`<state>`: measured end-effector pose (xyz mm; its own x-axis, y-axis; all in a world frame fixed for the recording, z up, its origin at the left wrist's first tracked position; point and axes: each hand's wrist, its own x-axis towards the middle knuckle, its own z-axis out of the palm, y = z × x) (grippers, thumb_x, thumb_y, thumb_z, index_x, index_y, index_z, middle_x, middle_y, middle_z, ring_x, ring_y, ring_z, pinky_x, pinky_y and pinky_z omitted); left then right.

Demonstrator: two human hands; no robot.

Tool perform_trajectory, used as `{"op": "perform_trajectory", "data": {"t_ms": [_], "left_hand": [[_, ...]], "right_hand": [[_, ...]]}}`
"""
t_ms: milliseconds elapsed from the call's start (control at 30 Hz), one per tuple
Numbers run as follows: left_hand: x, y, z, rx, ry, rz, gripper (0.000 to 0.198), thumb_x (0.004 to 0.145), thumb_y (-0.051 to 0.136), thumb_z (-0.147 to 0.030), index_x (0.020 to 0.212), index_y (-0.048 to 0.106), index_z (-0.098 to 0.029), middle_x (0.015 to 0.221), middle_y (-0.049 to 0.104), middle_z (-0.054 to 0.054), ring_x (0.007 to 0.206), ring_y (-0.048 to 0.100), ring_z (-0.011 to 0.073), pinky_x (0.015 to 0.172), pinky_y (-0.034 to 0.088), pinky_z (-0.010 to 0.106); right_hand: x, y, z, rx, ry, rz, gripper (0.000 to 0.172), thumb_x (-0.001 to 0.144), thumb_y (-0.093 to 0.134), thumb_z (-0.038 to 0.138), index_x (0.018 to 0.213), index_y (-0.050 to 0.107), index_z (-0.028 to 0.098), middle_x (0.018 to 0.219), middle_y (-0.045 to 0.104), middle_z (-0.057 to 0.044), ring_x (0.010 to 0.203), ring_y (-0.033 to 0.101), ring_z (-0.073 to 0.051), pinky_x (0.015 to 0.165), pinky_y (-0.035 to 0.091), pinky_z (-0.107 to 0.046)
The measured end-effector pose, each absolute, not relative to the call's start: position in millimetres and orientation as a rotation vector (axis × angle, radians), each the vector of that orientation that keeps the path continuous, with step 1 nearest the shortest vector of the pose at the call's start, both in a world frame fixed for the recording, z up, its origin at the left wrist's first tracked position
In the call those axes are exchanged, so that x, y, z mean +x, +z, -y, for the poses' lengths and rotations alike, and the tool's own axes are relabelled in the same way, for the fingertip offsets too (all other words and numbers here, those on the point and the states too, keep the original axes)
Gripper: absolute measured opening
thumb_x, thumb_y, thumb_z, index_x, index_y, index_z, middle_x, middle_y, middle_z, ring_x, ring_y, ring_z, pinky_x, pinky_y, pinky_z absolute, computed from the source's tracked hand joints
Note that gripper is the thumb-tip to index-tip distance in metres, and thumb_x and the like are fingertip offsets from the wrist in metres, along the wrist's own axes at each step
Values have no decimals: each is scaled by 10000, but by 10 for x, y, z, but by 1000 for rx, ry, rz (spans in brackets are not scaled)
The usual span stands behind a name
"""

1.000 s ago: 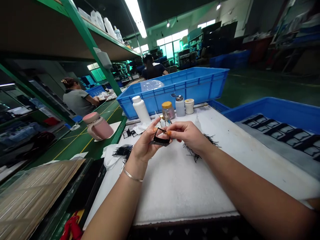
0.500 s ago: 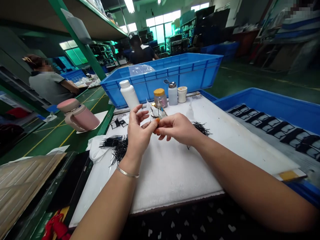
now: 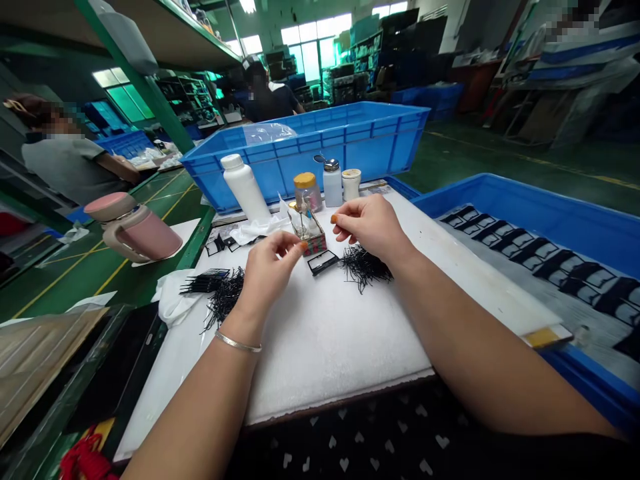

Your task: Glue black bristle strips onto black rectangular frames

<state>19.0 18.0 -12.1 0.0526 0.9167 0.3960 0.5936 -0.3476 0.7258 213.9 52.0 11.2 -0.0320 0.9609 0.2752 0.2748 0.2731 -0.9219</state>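
Note:
My left hand (image 3: 270, 270) is over the white work surface, thumb and fingers drawn into a pinch; whatever they hold, if anything, is too small to make out. To the right, my right hand (image 3: 373, 227) is also pinched, its orange-tipped fingers near the small patterned box (image 3: 315, 245) of tools. A thin black rectangular frame (image 3: 323, 263) lies on the surface between my hands, apart from both. Below my right hand spreads a heap of thin black strips (image 3: 364, 270). Beside my left wrist is another strip pile (image 3: 225, 297), with stacked black pieces (image 3: 207, 281) next to it.
A white bottle (image 3: 245, 187), a yellow-lidded jar (image 3: 307, 190), a pump bottle (image 3: 332, 183) and a white cup (image 3: 351, 183) line the back. Behind stands a blue crate (image 3: 350, 143). Another blue bin (image 3: 480, 187) with black parts is right, a pink jug (image 3: 140, 230) left. Co-workers sit beyond.
My hands, together at the fingertips before, have moved apart, the right one up and away. The black frame and the patterned box now show between them. The whole view has shifted slightly.

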Motion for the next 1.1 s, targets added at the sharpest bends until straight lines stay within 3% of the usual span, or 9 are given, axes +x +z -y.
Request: {"op": "perform_trajectory", "data": {"t_ms": [100, 233, 367, 467, 633, 767, 900, 1100], "left_hand": [[204, -171, -179, 2176, 673, -1809, 276, 791, 667, -497, 891, 663, -240, 673, 621, 8, 642, 554, 207, 576, 371, 308], [300, -248, -178, 2362, 437, -1746, 353, 735, 740, -462, 1003, 636, -257, 797, 665, 16, 738, 598, 241, 610, 386, 317], [329, -229, -167, 2536, 449, -1731, 53, 809, 631, -241, 854, 658, -247, 912, 664, 20, 754, 601, 205, 639, 404, 301], [293, -171, -143, 2603, 470, -1783, 129, 836, 556, -187, 801, 663, -249, 885, 660, 15, 715, 595, 192, 602, 388, 293], [274, -173, -143, 2695, 480, -1744, 70, 844, 607, -281, 874, 666, -259, 937, 656, 12, 763, 609, 202, 575, 375, 295], [309, -212, -158, 2756, 355, -1764, 122, 821, 596, -185, 880, 672, -260, 964, 659, 7, 806, 617, 208, 541, 340, 289], [286, -128, -96, 2790, 516, -1757, 112, 861, 575, -190, 833, 671, -238, 910, 655, 6, 762, 602, 180, 533, 341, 280], [263, 1, 11, 2890, 950, -1593, 87, 882, 595, -207, 843, 673, -200, 859, 645, 12, 750, 582, 160, 558, 377, 264]], "right_hand": [[2140, 88, -538, -1250, 732, 1612, 134, 740, 605, 182, 675, 700, 114, 593, 672, -48, 514, 646, -133, 480, 457, -209], [2139, 76, -543, -1236, 683, 1626, 151, 748, 591, 195, 683, 709, 128, 582, 671, -31, 516, 644, -130, 506, 458, -221], [2143, 54, -556, -1219, 672, 1629, 157, 751, 592, 219, 677, 706, 141, 579, 670, -28, 540, 652, -137, 519, 458, -225], [2159, 41, -580, -1227, 675, 1606, 159, 752, 589, 224, 677, 701, 142, 586, 672, -27, 530, 652, -136, 506, 452, -222], [2166, 14, -613, -1265, 675, 1633, 154, 747, 593, 225, 697, 713, 141, 572, 666, -32, 526, 639, -136, 502, 443, -222], [2160, -7, -621, -1298, 655, 1676, 152, 748, 600, 224, 706, 724, 146, 569, 663, -30, 548, 637, -132, 526, 445, -215], [2199, 1, -632, -1357, 694, 1647, 146, 766, 604, 215, 710, 719, 142, 612, 684, -37, 557, 649, -125, 531, 451, -201], [2223, 43, -598, -1352, 1249, 1705, 292, 825, 667, 381, 695, 696, 121, 672, 707, -98, 540, 652, -140, 425, 402, -183]]}}
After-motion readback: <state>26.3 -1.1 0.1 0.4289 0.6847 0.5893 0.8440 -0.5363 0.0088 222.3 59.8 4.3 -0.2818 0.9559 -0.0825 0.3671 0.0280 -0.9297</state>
